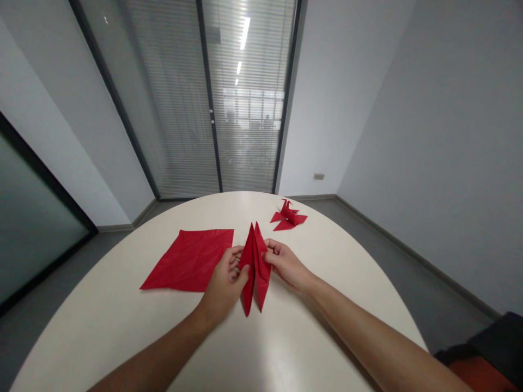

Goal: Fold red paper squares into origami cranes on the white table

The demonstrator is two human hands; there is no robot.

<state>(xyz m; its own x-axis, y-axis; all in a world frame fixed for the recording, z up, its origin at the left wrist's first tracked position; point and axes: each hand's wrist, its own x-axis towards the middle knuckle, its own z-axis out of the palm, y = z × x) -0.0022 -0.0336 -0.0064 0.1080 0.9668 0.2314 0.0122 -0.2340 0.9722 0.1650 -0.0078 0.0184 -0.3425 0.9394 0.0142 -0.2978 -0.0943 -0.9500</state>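
Observation:
A folded piece of red origami paper is held upright above the middle of the table, its long narrow points facing away and toward me. My left hand pinches its left half, thumb on the near face and fingers behind. On the other side, my right hand grips the right half between thumb and fingers. A gap runs down between the two halves. Left of my hands, a creased red paper sheet lies flat. Beyond my right hand sit red folded paper cranes; how many cannot be made out.
All of this is on a round white table. Past its far edge stands a glass partition with blinds. Grey-white walls rise on the right. A dark and orange object shows at the lower right.

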